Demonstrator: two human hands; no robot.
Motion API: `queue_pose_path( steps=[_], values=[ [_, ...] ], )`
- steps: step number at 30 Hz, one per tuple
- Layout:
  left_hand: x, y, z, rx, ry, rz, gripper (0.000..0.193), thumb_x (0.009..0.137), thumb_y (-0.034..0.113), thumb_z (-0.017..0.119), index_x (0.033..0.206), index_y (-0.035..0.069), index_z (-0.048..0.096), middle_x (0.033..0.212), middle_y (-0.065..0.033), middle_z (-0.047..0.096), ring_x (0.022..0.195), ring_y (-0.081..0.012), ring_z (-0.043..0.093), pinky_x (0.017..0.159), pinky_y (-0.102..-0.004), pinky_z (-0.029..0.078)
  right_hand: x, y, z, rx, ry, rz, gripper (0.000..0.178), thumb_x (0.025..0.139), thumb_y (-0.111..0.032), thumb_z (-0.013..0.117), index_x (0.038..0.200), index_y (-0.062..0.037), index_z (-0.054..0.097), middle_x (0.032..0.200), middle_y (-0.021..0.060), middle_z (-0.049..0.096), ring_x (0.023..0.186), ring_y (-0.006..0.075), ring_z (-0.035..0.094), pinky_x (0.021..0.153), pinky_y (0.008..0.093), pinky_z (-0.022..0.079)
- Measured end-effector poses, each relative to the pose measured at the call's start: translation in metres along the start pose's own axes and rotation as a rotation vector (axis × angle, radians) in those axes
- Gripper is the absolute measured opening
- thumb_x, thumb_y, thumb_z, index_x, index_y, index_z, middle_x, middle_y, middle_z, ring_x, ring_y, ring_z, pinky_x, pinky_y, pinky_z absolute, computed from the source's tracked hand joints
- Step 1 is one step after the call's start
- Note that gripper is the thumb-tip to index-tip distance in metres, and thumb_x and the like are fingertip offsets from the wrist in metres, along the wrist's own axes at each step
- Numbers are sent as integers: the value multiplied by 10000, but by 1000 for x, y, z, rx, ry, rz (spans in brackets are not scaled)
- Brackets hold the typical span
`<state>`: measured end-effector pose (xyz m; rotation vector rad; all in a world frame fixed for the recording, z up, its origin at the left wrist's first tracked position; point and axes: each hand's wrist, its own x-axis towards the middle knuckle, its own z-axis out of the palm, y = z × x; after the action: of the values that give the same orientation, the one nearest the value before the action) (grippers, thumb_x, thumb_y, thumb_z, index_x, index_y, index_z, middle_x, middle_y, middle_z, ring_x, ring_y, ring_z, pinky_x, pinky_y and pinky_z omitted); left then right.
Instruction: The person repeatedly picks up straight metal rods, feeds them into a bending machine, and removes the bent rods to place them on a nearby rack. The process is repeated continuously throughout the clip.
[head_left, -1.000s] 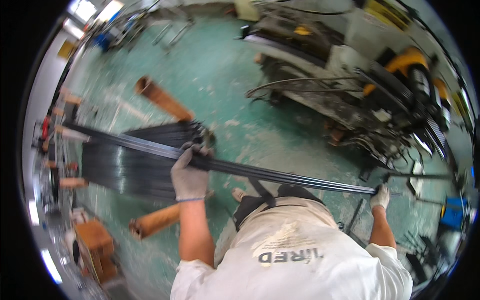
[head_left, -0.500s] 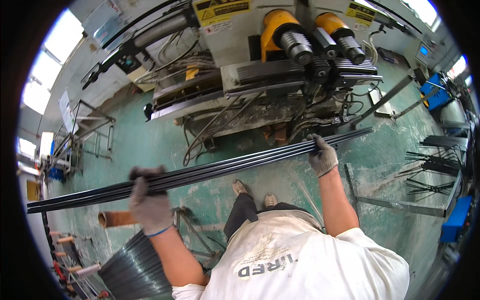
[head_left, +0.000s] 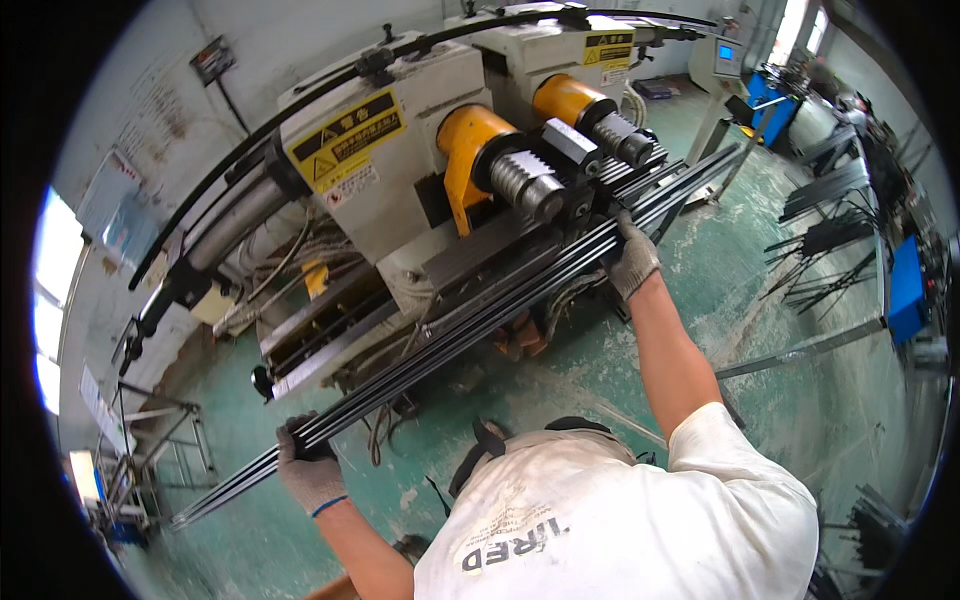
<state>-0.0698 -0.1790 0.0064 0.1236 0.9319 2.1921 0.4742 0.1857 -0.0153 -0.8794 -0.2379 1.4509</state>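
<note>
A bundle of long, thin dark metal bars (head_left: 470, 332) runs slantwise in front of me, from the lower left up to the right. My left hand (head_left: 312, 470), in a grey work glove with a blue cuff edge, is closed round the bundle toward its left end. Farther along to the right, my gloved right hand (head_left: 632, 258) grips the same bars beside the machine. More long dark bars lie on the machine's bed (head_left: 465, 262), just behind the bundle. Whether the held bars touch the bed, I cannot tell.
Ahead stands a grey machine (head_left: 440, 80) with orange housings (head_left: 468, 135) and ribbed metal shafts (head_left: 525, 180). A control box with a blue screen (head_left: 725, 52) is at the far right. On the right, a rack holds dark bars (head_left: 825, 190); a metal frame (head_left: 190, 430) stands left.
Both hands have carried the bundle forward to the machine, tilting its right end up and away. My left hand has come down and my right hand up. The view has turned and moved closer.
</note>
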Motion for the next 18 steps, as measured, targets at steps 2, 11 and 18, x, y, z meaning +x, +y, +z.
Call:
queue_pose_path(
  steps=[2,11,18],
  values=[
    [27,-12,3,17,96,-49,319,1132,277,684,1151,-36,740,1152,-176,779,1138,-330,730,1126,-496,573,-2,0,26,8,-29,7,228,1102,-265,692,1201,-64,737,1084,68,805,1015,273,770,947,432,646],
    [110,-83,17,-69,243,-209,359,1122,325,711,1167,-27,766,1183,-186,802,1140,-328,759,1094,-456,613,78,7,67,-43,-30,7,267,1059,-284,638,1140,-51,739,1045,111,799,953,299,773,917,482,630],
    [106,-106,81,-36,279,-209,336,1137,291,687,1195,-37,729,1180,-174,788,1175,-358,751,1095,-514,617,136,28,63,-481,211,-71,271,996,-301,755,1036,-33,760,917,103,728,751,276,665,709,482,531]
  ],
)
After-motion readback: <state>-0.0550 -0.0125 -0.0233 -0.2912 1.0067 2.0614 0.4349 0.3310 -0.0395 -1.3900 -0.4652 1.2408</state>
